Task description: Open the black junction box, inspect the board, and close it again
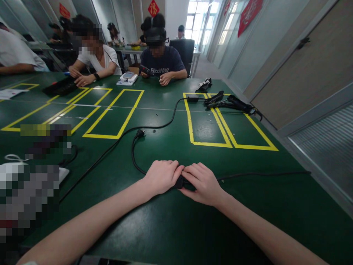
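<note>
My left hand (162,177) is closed, its fingers wrapped over a small black block (178,183) on a power cord. From the other side my right hand (203,184) grips the same spot, and the two hands' fingertips meet there. Much of the block is hidden under the fingers, so its exact shape cannot be made out. Left of my hands the cord (133,154) curves away to a black two-pin plug (140,133) lying on the table. Another length of black cord (261,173) runs rightward from my right hand across the green table (154,228).
A second cord (176,110) crosses the table to a black in-line box (193,99). Black folded stands or tools (228,103) lie at the far right. Yellow tape rectangles (103,136) mark the tabletop. Blurred items (33,195) sit at left. Co-workers (162,62) sit opposite.
</note>
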Available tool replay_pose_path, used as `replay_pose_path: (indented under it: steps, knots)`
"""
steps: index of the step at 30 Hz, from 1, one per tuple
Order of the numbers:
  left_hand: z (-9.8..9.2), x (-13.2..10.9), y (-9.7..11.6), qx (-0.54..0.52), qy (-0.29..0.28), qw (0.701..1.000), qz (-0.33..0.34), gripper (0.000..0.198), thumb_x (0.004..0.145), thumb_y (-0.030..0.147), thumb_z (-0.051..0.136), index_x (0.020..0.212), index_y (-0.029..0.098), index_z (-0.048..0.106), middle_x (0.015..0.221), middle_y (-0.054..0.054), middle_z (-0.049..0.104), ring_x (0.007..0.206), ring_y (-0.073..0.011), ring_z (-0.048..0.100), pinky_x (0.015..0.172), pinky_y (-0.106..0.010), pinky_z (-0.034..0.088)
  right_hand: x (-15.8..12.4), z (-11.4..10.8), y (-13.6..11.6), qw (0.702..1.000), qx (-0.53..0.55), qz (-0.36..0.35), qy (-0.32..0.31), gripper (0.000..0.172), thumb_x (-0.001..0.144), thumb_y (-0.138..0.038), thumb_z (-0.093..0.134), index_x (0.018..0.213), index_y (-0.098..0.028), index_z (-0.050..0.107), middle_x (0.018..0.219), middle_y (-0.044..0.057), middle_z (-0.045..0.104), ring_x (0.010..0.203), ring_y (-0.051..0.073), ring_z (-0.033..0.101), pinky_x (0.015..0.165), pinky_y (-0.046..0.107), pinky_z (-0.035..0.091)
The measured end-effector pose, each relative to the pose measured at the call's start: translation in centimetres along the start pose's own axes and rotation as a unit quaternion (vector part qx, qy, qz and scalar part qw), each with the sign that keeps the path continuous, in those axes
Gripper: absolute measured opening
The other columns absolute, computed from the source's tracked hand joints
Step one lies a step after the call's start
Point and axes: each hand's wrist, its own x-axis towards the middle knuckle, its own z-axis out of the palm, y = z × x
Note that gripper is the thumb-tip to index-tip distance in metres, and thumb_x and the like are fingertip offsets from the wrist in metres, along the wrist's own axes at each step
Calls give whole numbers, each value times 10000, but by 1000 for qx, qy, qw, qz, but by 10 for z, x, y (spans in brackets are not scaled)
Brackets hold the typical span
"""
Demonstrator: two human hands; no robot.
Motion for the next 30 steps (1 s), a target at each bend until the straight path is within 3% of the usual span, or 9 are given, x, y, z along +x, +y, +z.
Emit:
replay_pose_path:
  steps: [3,5,8,11,16,21,26,30]
  knots:
    - [6,-2,-5,4,40,998,39,511,1133,351,327,799,176,672,722,-60,721,649,-214,691,578,-290,446,2,-3,0,1000,-17,-11,11,203,1034,-308,560,1069,-148,680,929,108,717,788,218,603,667,357,421]
    - [12,-3,-10,10,108,991,75,513,1127,310,313,782,172,665,669,-53,689,628,-199,668,566,-285,420,3,-3,0,1000,-19,1,7,214,1039,-311,552,1083,-144,678,946,111,718,806,221,613,687,360,429]
    - [20,-2,-17,17,211,970,117,535,1125,263,269,761,169,649,620,-41,640,593,-179,616,555,-288,391,3,-3,-1,999,-7,36,-21,317,1014,-436,602,1063,-133,680,943,119,713,805,231,612,704,372,433]
    - [24,-1,-19,27,259,954,145,537,1123,246,264,730,173,624,598,-30,598,574,-173,559,543,-304,371,2,-2,-3,996,10,65,-55,364,998,-526,624,925,-172,670,831,78,674,751,215,588,679,359,412]
    - [21,-1,-19,29,263,946,188,515,1136,307,291,752,178,609,623,-21,582,607,-165,541,569,-300,378,-1,-2,-2,997,26,65,-40,323,1052,-429,572,856,-183,645,772,51,641,710,187,558,644,328,412]
    - [22,-1,-22,15,240,944,226,660,1085,687,301,804,175,609,669,-16,617,626,-163,575,558,-293,383,-1,-7,4,1000,-10,5,-9,305,1077,-357,488,945,-156,676,801,76,676,707,199,550,636,339,406]
    - [24,-1,-28,12,207,951,230,691,1066,710,287,782,170,611,683,-15,620,643,-151,569,571,-276,385,-1,-8,6,999,-26,4,-28,274,1061,-341,497,951,-160,671,841,86,689,725,202,566,647,342,403]
    - [24,-1,-28,15,198,955,222,694,1061,710,295,784,168,628,680,-13,615,641,-155,558,559,-288,381,0,-6,2,997,-25,42,-54,237,1023,-363,548,943,-171,662,833,81,671,737,210,587,649,340,407]
